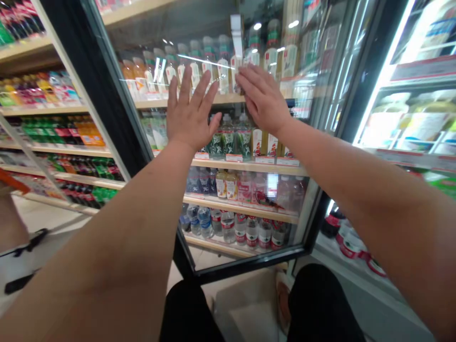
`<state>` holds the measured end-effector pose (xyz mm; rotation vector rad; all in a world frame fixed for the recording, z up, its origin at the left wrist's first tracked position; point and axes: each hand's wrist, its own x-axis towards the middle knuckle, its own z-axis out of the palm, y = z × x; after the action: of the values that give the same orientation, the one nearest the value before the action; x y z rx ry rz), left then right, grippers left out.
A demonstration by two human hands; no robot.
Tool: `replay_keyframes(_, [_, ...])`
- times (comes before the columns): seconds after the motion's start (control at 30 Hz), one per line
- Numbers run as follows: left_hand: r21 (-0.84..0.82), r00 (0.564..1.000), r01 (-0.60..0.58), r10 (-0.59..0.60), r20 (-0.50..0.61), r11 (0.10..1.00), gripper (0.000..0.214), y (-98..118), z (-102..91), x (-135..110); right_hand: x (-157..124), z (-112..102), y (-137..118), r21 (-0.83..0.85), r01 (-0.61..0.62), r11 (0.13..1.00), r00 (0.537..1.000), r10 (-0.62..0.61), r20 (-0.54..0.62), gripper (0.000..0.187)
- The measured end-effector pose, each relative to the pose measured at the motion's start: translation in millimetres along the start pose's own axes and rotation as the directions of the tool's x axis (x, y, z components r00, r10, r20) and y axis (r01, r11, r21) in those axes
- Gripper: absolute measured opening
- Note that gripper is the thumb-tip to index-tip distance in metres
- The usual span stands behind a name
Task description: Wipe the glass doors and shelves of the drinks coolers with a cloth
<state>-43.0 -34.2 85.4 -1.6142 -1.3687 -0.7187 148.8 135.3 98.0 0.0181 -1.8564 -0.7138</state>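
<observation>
Both arms were stretched forward and up toward a glass door with a black frame, which stood swung out at an angle in front of the person. The left hand was fully open, its fingers spread wide and pointing upward and its palm turned to the pane; it held nothing. The right hand was open too, its fingers straight and close together, slanting up and to the left, with the palm flat toward the glass and nothing in its grasp. The two hands sat side by side at the upper middle of the door, near each other but not touching, the right slightly higher. The right fingertips seemed to press on the pane; whether the left palm actually met it could not be told. Through the glass, right behind the hands, showed rows of bottles on wooden shelves, with water bottles on the lowest row. To the left stood open racks of soft drinks, well apart from the hands. To the right was a brightly lit cooler. Below, the person's knees in black showed beneath the door's lower edge.
</observation>
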Motion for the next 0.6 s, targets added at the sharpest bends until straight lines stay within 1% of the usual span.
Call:
replay_keyframes(0.07, [-0.064, 0.998, -0.047, 0.044, -0.043, 0.997, 0.095, -4.0, 4.0, -0.1, 0.8, 0.9, 0.0, -0.012, -0.084, 0.996, 0.993, 0.083, -0.088, 0.054])
replay_keyframes(0.1, [-0.092, 0.997, -0.065, 0.06, -0.058, 0.994, 0.094, -5.0, 5.1, -0.2, -0.7, 2.3, -2.8, -0.001, -0.102, 0.995, 0.991, 0.102, -0.092, 0.054])
replay_keyframes(0.17, [-0.123, 0.996, -0.073, 0.066, -0.063, 0.99, 0.091, -4.9, 5.1, -0.2, -5.2, 4.8, -10.7, 0.039, -0.072, 0.997, 0.997, 0.073, -0.02, 0.054])
replay_keyframes(0.23, [-0.118, 0.998, -0.044, 0.04, -0.041, 0.992, 0.085, -2.5, 2.6, -0.5, -7.4, 4.8, -14.7, 0.069, -0.015, 0.998, 0.997, 0.01, 0.08, 0.054])
replay_keyframes(0.27, [-0.108, 0.999, -0.026, 0.023, -0.028, 0.994, 0.083, -0.8, 0.9, -0.6, -6.5, 3.7, -13.5, 0.065, -0.002, 0.998, 0.995, -0.004, 0.1, 0.054])
replay_keyframes(0.3, [-0.099, 1.0, -0.01, 0.009, -0.016, 0.995, 0.082, 0.8, -0.8, -0.7, -4.2, 2.4, -10.2, 0.048, -0.01, 0.999, 0.996, 0.006, 0.09, 0.054])
replay_keyframes(0.37, [-0.103, 1.0, 0.005, -0.006, -0.004, 0.995, 0.081, 3.3, -3.3, -0.7, 1.5, 0.7, -1.1, 0.001, -0.1, 0.995, 0.995, 0.1, -0.009, 0.056])
replay_keyframes(0.43, [-0.131, 1.0, 0.014, -0.015, -0.002, 0.991, 0.084, 4.2, -3.9, -0.2, 4.1, 2.2, 3.8, -0.015, -0.211, 0.977, 0.969, 0.208, -0.136, 0.059])
replay_keyframes(0.47, [-0.146, 1.0, 0.019, -0.02, -0.001, 0.989, 0.086, 4.1, -3.6, 0.2, 3.0, 4.2, 2.8, -0.008, -0.233, 0.972, 0.96, 0.229, -0.161, 0.061])
replay_keyframes(0.5, [-0.16, 1.0, 0.022, -0.023, 0.0, 0.987, 0.088, 3.6, -3.0, 0.5, 0.3, 6.5, -0.5, 0.005, -0.219, 0.976, 0.965, 0.217, -0.15, 0.062])
replay_keyframes(0.53, [-0.171, 1.0, 0.023, -0.023, -0.002, 0.985, 0.089, 3.0, -2.4, 0.8, -3.2, 8.7, -5.2, 0.023, -0.172, 0.985, 0.979, 0.174, -0.104, 0.062])
replay_keyframes(0.6, [-0.183, 1.0, 0.014, -0.016, -0.012, 0.983, 0.091, 1.6, -1.3, 1.0, -9.9, 10.9, -14.2, 0.078, -0.052, 0.996, 0.998, 0.051, 0.024, 0.059])
